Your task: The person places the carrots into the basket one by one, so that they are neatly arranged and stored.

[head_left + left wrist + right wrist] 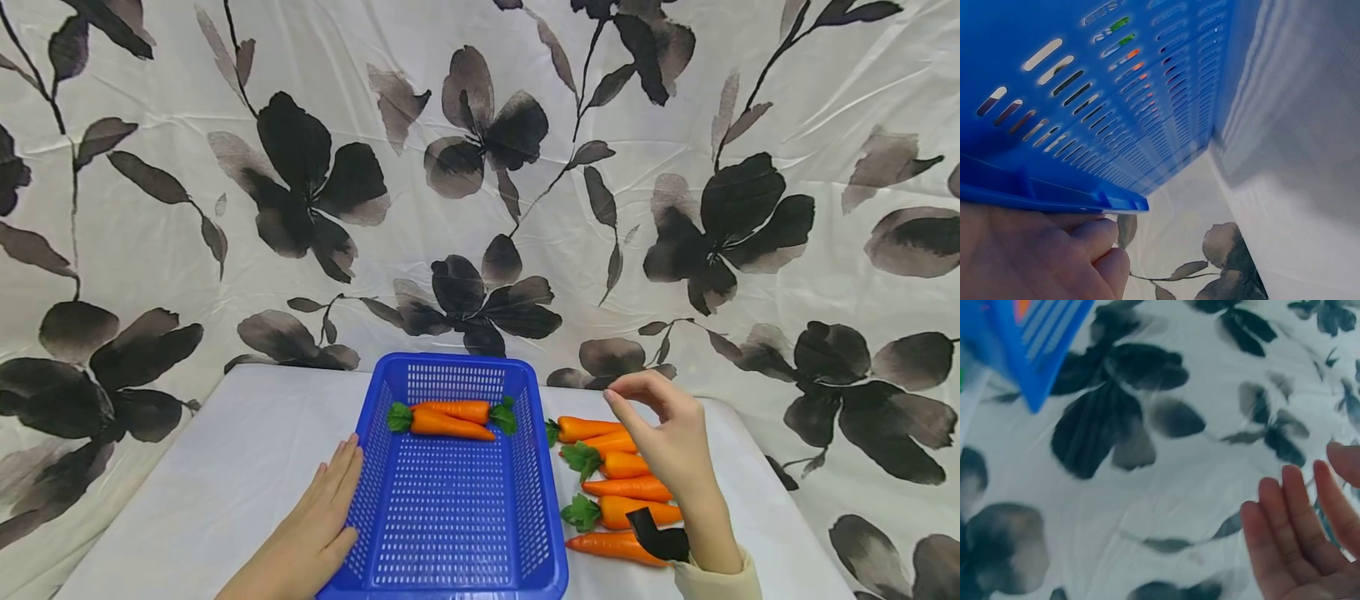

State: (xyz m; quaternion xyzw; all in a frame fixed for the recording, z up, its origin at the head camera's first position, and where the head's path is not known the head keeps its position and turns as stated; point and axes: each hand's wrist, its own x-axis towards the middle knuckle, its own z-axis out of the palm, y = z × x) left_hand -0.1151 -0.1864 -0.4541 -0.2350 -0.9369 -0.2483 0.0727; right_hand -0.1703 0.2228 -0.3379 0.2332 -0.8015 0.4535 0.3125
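A blue plastic basket with slotted walls stands in the middle of the white table. Inside it, near the far end, two orange carrots with green tops lie side by side; the front carrot points its tip right. My left hand rests with straight fingers against the basket's left rim, seen from below in the left wrist view. Above the row of loose carrots right of the basket hovers my right hand, thumb and forefinger bent toward each other. Nothing is held in it; the right wrist view shows its fingers loosely extended.
Several carrots lie in a column along the basket's right side, some partly hidden by the right hand and forearm. A white cloth covers the table. Behind it hangs a flower-patterned curtain.
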